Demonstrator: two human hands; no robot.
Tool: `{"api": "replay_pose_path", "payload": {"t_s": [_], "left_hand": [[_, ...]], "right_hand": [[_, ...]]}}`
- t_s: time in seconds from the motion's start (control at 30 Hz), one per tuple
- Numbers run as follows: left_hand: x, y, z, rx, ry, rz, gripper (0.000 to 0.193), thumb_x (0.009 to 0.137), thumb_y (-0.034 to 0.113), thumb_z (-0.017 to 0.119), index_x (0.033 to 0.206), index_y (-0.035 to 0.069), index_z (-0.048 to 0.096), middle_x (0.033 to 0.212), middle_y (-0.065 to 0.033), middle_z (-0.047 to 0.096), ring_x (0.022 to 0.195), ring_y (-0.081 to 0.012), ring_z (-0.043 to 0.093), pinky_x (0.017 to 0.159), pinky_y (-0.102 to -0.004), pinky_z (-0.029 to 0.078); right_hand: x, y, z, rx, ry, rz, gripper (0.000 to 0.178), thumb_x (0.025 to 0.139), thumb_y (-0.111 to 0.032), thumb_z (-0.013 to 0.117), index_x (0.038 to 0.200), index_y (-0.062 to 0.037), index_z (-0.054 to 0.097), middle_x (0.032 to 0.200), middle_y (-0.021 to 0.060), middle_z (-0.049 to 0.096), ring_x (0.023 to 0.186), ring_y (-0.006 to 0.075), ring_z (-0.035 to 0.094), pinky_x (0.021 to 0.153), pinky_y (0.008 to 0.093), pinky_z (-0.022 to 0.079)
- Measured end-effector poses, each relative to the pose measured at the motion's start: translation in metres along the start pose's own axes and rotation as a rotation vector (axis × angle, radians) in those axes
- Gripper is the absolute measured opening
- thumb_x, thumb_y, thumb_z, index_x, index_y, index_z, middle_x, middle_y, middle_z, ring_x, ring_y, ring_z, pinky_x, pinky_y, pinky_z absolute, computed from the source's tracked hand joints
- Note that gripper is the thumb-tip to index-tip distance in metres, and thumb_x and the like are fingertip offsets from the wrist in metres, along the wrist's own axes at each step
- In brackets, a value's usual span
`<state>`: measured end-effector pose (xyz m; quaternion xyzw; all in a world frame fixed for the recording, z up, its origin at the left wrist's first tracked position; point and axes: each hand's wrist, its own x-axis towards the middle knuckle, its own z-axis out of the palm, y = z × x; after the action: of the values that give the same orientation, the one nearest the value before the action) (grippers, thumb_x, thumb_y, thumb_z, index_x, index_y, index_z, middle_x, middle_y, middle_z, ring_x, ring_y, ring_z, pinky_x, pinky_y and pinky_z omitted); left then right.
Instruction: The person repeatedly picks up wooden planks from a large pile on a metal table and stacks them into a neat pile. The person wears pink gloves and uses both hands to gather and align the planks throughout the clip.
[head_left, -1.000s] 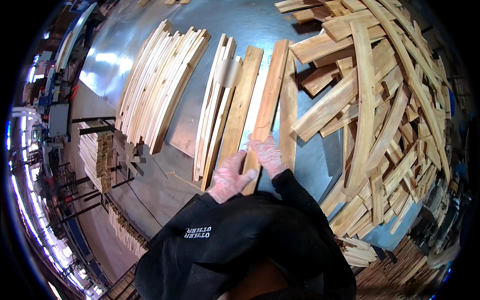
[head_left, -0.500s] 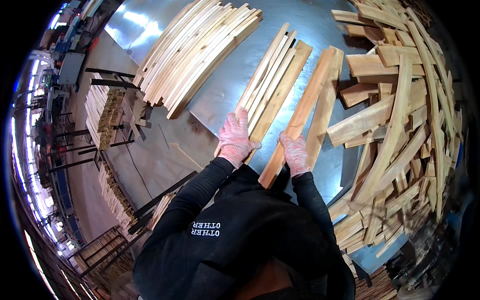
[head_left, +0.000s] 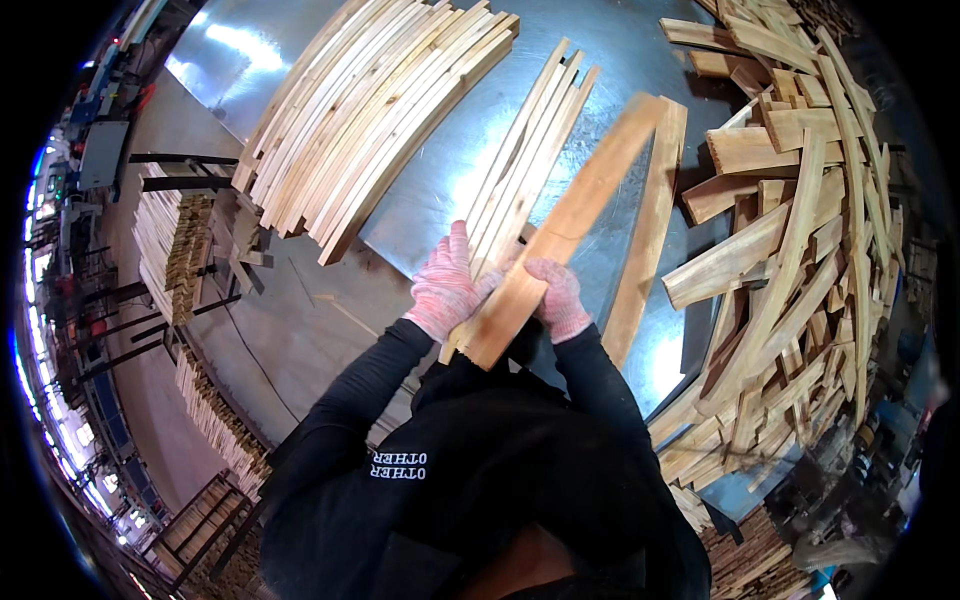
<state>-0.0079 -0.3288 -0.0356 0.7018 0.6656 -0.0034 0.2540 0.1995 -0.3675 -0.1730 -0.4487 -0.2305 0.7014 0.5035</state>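
My left hand [head_left: 447, 288], in a pink and white knit glove, grips the near end of a small row of wooden boards [head_left: 520, 165] standing on edge. My right hand [head_left: 558, 300], gloved alike, holds a single wooden plank [head_left: 580, 215] by its near part, broad face up. That plank leans along the right side of the row and covers part of it, along with some of my left fingers. Another plank [head_left: 650, 230] lies to the right on the metal table [head_left: 415, 180].
A larger row of boards on edge [head_left: 385, 115] rests at the table's far left. On the right, a jumbled heap of planks [head_left: 790, 250] juts over the tabletop. Stacked boards [head_left: 170, 245] sit on dark metal racks at left, below the table.
My right hand has brought its plank leftward against the small row and tilted its broad face up. My left hand has shifted slightly left and stays on the row.
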Motion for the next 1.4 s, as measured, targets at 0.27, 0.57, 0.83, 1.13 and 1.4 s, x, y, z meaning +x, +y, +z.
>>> {"api": "replay_pose_path", "payload": {"t_s": [0.27, 0.57, 0.83, 1.13, 1.4], "left_hand": [[0.010, 0.000, -0.028, -0.181, -0.152, -0.072, 0.116, 0.078, 0.061, 0.072, 0.155, -0.005, 0.016, 0.146, -0.0285, 0.043, 0.132, -0.0400, 0.049, 0.108, -0.0448, 0.041], [0.040, -0.074, -0.031, -0.685, -0.297, 0.118, 0.087, 0.082, 0.043, 0.079, 0.146, -0.003, 0.042, 0.134, -0.0200, 0.059, 0.126, -0.0261, 0.055, 0.107, -0.0357, 0.043], [0.028, -0.078, -0.060, -1.142, -0.316, 0.002, 0.061, 0.081, 0.017, 0.066, 0.136, -0.006, 0.055, 0.114, -0.0091, 0.070, 0.101, -0.0178, 0.065, 0.093, -0.0320, 0.050], [-0.031, 0.023, -0.086, -1.292, -0.121, 0.142, 0.085, 0.085, 0.022, 0.074, 0.155, 0.001, 0.031, 0.144, -0.0132, 0.053, 0.131, -0.0219, 0.052, 0.107, -0.0346, 0.044], [-0.022, 0.027, -0.066, -0.773, 0.100, 0.173, 0.070, 0.093, 0.022, 0.069, 0.152, 0.001, 0.037, 0.143, -0.0206, 0.053, 0.130, -0.0287, 0.054, 0.107, -0.0379, 0.045]], "right_hand": [[0.003, -0.121, 0.095, -1.106, 0.181, 0.291, 0.085, 0.097, -0.053, 0.055, 0.152, 0.0057, 0.028, 0.104, 0.0267, 0.069, 0.105, 0.0374, 0.067, 0.086, 0.0432, 0.052], [0.018, -0.117, 0.153, -1.257, 0.352, 0.231, 0.124, 0.076, -0.066, 0.073, 0.159, -0.0028, 0.006, 0.154, 0.0321, 0.032, 0.141, 0.0431, 0.039, 0.112, 0.0419, 0.038], [0.021, -0.088, 0.139, -1.071, 0.545, 0.098, 0.129, 0.071, -0.050, 0.083, 0.159, -0.0021, 0.002, 0.143, 0.0299, 0.048, 0.129, 0.0409, 0.053, 0.107, 0.0407, 0.044], [-0.016, -0.123, 0.112, -0.345, 0.219, -0.281, 0.093, 0.089, -0.032, 0.074, 0.157, -0.0045, 0.017, 0.139, 0.0166, 0.051, 0.124, 0.0255, 0.053, 0.100, 0.0350, 0.048], [-0.038, -0.165, 0.075, 0.013, 0.220, 0.046, 0.021, 0.092, -0.014, 0.069, 0.105, 0.0016, 0.061, 0.082, 0.0088, 0.063, 0.072, 0.0195, 0.064, 0.069, 0.0349, 0.059]]}}
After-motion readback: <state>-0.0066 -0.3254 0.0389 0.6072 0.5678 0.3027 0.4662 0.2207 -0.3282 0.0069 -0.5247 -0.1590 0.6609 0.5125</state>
